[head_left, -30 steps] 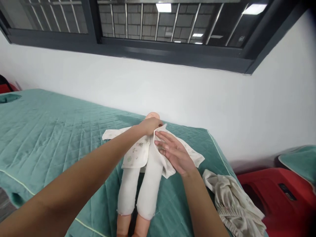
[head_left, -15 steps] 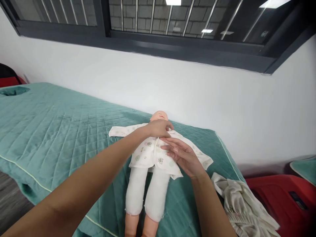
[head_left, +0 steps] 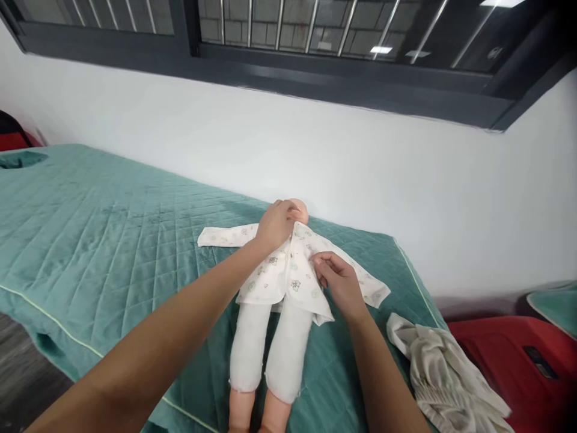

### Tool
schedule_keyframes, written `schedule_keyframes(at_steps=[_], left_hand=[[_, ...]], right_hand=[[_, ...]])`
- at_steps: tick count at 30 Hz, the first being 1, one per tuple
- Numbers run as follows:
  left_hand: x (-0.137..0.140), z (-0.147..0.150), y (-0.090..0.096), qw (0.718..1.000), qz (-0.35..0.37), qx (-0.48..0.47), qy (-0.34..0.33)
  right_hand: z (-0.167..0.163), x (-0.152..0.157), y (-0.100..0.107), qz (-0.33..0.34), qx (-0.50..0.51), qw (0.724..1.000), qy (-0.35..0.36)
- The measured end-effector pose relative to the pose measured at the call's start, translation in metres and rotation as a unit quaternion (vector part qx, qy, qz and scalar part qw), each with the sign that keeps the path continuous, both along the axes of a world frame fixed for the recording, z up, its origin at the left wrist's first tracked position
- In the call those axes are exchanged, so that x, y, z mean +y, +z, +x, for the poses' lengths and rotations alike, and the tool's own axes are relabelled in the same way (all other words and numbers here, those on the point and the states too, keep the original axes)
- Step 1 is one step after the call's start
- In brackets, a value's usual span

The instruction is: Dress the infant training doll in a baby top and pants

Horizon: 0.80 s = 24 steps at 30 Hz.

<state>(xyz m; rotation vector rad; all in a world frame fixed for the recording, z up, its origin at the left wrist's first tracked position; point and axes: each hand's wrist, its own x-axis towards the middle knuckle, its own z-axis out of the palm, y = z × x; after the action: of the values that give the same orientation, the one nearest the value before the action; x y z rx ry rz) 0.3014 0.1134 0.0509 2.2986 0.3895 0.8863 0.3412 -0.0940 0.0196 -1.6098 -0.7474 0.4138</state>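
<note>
A baby doll [head_left: 300, 210] lies on its back with its head toward the wall. It wears a white printed baby shirt [head_left: 265, 282], sleeves spread to both sides, and white leggings [head_left: 288, 358]; its lower legs are bare. My left hand [head_left: 276, 227] is at the collar by the doll's chin, fingers bent together at the neckline and covering part of the face; the fingertips are partly hidden. Lower down, my right hand [head_left: 339, 275] pinches the shirt front on the right side of the chest. The shirt's front edges meet along the middle and part at the hem.
The doll rests on a green quilted bed cover [head_left: 135, 240]. Crumpled pale cloth [head_left: 451, 373] lies at the right edge, beside a red plastic chair [head_left: 509, 361]. Behind the bed is a white wall [head_left: 225, 132] below a barred window [head_left: 342, 66].
My left hand has moved up from the chest to the collar and chin. My right hand has shifted slightly right, and its outstretched fingers have closed into a pinch.
</note>
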Motion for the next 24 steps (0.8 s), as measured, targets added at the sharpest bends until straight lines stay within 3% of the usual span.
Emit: schedule_keyframes(at_steps=[3, 6, 9, 12, 16, 20, 24], left_hand=[[-0.006, -0.040, -0.011, 0.997, -0.001, -0.078, 0.016], [-0.018, -0.101, -0.036, 0.993, -0.008, -0.108, 0.039], [-0.031, -0.162, -0.066, 0.989, -0.111, -0.074, 0.063], [-0.043, -0.203, -0.086, 0.969, -0.240, -0.026, 0.059], [-0.055, -0.221, -0.088, 0.979, -0.200, 0.030, 0.024], [-0.060, -0.217, -0.076, 0.982, -0.147, 0.112, 0.034], [-0.059, -0.208, -0.067, 0.976, -0.115, 0.177, 0.059]], right_hand=[[0.000, -0.003, -0.005, -0.015, -0.019, 1.000, -0.010], [-0.002, -0.004, -0.007, -0.022, -0.048, 0.998, -0.021], [-0.007, -0.003, -0.007, -0.021, -0.108, 0.993, -0.047], [-0.014, -0.005, -0.008, -0.021, -0.166, 0.983, -0.074], [-0.033, -0.024, -0.022, -0.008, -0.127, 0.986, -0.106], [-0.064, -0.051, -0.039, -0.030, -0.078, 0.988, -0.129], [-0.090, -0.064, -0.043, -0.065, -0.109, 0.981, -0.148]])
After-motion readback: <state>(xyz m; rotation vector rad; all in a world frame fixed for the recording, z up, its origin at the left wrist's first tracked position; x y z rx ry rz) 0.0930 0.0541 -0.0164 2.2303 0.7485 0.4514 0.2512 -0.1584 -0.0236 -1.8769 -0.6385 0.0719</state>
